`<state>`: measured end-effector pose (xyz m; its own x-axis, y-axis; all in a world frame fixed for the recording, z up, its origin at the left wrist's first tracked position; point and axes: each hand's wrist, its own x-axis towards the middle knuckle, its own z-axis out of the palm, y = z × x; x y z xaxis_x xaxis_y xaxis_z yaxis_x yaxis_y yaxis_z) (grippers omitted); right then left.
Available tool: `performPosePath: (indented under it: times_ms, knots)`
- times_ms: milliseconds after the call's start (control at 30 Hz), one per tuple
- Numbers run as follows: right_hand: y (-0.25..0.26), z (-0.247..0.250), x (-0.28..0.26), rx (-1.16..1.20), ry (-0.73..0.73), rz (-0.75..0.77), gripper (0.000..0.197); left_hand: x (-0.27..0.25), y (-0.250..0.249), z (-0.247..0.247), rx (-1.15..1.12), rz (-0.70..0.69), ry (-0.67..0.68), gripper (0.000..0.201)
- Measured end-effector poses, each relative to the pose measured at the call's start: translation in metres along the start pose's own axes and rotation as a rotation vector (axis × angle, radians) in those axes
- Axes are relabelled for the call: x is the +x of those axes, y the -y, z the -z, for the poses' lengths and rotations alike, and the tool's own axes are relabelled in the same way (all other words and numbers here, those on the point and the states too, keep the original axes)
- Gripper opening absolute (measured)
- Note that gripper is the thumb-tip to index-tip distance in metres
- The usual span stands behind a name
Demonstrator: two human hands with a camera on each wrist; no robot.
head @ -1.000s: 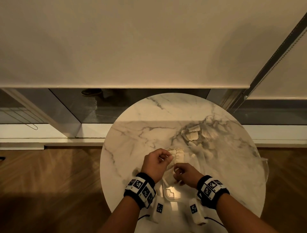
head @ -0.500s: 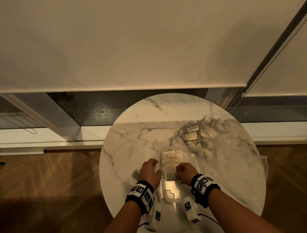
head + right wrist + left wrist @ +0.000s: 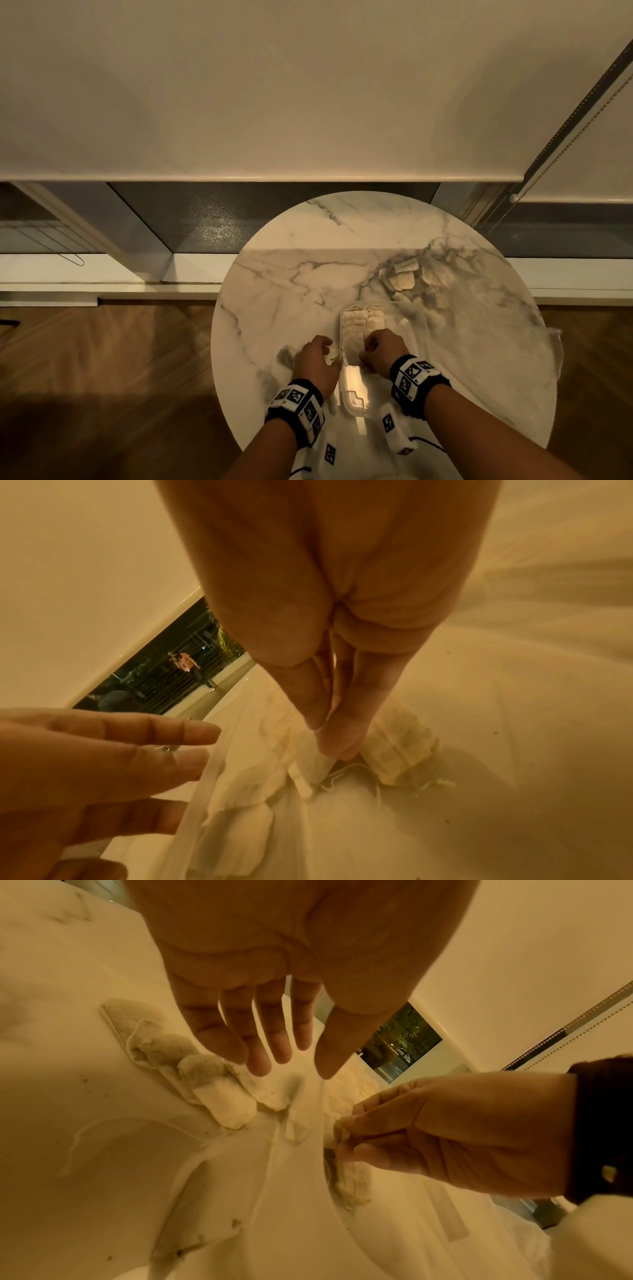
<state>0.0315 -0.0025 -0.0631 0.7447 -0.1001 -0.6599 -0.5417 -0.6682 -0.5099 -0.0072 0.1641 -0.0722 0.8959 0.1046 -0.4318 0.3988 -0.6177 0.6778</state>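
Since a second ago, your left hand [image 3: 317,363] has come off the clear plastic container [image 3: 354,389] and now hangs, fingers straight, just left of it over loose tea bags [image 3: 222,1096]. Your right hand [image 3: 385,351] pinches a tea bag [image 3: 313,771] inside the container.

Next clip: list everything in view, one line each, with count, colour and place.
table: one, round, white marble with grey veins, by the window
container: one, clear plastic, on the table between the hands
row of tea bags: count unclear, pale, at the far end of the container
pile of tea bags: count unclear, pale, on the table beyond the container
side tea bags: several, pale, on the table left of the container
pinched tea bag: one, pale, inside the container
blinds: two, cream, over the dark window
floor: brown wood
wristbands: two, black with white markers
left hand: fingers straight, over the side tea bags
right hand: pinches the pinched tea bag
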Motion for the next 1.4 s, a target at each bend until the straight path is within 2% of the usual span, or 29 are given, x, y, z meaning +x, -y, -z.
performPosePath:
  times_ms: [200, 333, 433, 500, 600, 767, 1000, 1400]
  knots:
    - [-0.006, 0.008, 0.001, 0.151, 0.033, -0.016, 0.019, -0.004, -0.002, 0.001, 0.030, -0.073, -0.061, 0.042]
    - [-0.014, 0.020, -0.001, 0.180, -0.048, -0.031, 0.014, -0.011, -0.015, 0.001, 0.239, -0.349, -0.123, 0.033]
    - [-0.023, 0.026, 0.002, 0.181, -0.146, -0.057, 0.015, -0.018, -0.034, -0.009, 0.525, -0.544, 0.009, 0.026]
    - [-0.029, 0.028, 0.006, 0.160, -0.168, -0.093, 0.018, -0.023, -0.042, -0.020, 0.719, -0.599, 0.126, 0.030]
    - [-0.033, 0.029, 0.010, 0.133, -0.082, -0.167, 0.028, -0.023, -0.039, -0.036, 0.889, -0.601, 0.218, 0.039]
    - [-0.040, 0.021, 0.020, 0.004, 0.023, -0.216, 0.030, -0.022, -0.033, -0.053, 1.012, -0.532, 0.254, 0.052]
    - [-0.044, 0.011, 0.031, -0.032, 0.000, -0.201, 0.015, -0.023, -0.027, -0.058, 1.052, -0.530, 0.252, 0.055]
    - [-0.046, 0.012, 0.035, -0.010, 0.006, -0.136, 0.008, -0.026, -0.032, -0.056, 1.030, -0.460, 0.230, 0.054]
